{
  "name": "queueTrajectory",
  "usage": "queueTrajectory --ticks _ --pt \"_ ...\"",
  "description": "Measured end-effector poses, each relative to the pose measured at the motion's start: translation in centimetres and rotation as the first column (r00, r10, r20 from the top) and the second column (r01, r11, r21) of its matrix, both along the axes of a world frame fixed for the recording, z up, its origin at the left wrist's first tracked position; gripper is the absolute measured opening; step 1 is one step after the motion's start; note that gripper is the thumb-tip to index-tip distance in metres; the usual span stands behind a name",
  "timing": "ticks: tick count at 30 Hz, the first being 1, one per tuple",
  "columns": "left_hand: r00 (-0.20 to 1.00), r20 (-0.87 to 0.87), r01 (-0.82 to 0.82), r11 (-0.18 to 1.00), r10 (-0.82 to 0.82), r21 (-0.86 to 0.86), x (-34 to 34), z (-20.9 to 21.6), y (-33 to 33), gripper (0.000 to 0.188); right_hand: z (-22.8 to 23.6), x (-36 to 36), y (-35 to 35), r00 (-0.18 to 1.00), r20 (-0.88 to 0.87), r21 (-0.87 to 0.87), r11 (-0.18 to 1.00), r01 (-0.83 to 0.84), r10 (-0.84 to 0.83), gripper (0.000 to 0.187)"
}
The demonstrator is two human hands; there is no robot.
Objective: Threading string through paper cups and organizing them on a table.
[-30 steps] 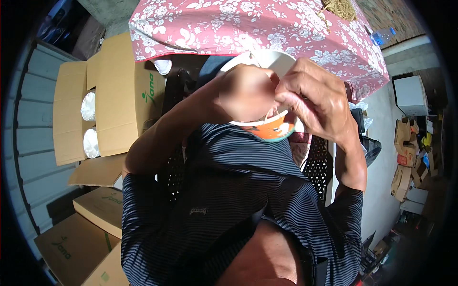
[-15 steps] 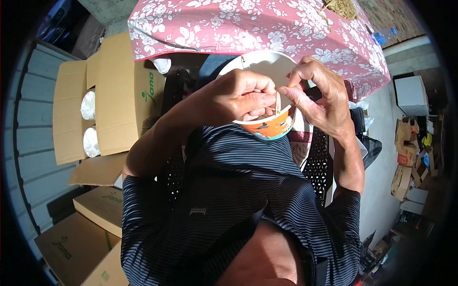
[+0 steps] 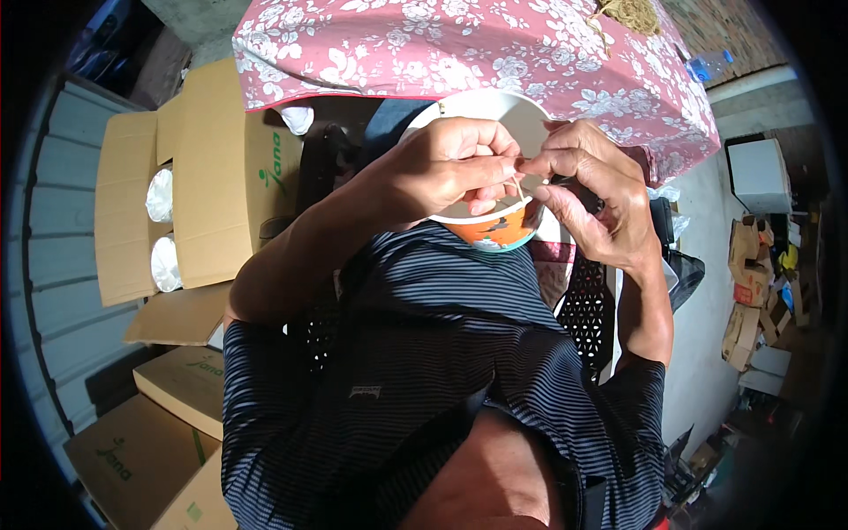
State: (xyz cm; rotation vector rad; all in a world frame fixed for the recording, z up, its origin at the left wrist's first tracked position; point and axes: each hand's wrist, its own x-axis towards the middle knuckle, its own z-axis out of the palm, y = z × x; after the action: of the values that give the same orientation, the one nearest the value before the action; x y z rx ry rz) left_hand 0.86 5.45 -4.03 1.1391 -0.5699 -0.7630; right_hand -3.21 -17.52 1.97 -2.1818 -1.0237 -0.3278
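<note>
As I look down through the head feed, I see the left hand (image 3: 464,168) pinching a pale, thin strand (image 3: 518,187) between thumb and forefinger, its other fingers curled. The strand dangles over the near rim of a round bucket (image 3: 496,233), which sits between the striped shirt (image 3: 450,283) and the floral tablecloth (image 3: 459,53). Beside it, the right hand (image 3: 596,190) has its forefinger at the left fingertips, its thumb slightly parted below; I cannot tell whether it grips anything. Black marks cross the bucket's orange wall above a teal base, too small for me to read. Bold green lettering runs up the flapped carton (image 3: 208,177) and repeats on two cartons (image 3: 181,389) lower left. The shirt's small chest tag (image 3: 365,391) is illegible to me.
</note>
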Motion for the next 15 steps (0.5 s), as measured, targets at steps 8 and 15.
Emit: queueTrajectory --ticks 8,15 --pt "0.994 0.097 0.06 0.998 -0.057 -0.033 0.3 0.0 -0.5 0.013 0.9 -1.4 -0.5 0.992 -0.026 -0.12 0.986 0.118 -0.122 0.022" --pt "0.978 0.206 0.02 0.999 -0.012 -0.04 0.1 0.3 -0.7 0.01 1.4 -1.6 -0.3 0.981 -0.096 -0.216 0.965 0.146 -0.169 0.031"
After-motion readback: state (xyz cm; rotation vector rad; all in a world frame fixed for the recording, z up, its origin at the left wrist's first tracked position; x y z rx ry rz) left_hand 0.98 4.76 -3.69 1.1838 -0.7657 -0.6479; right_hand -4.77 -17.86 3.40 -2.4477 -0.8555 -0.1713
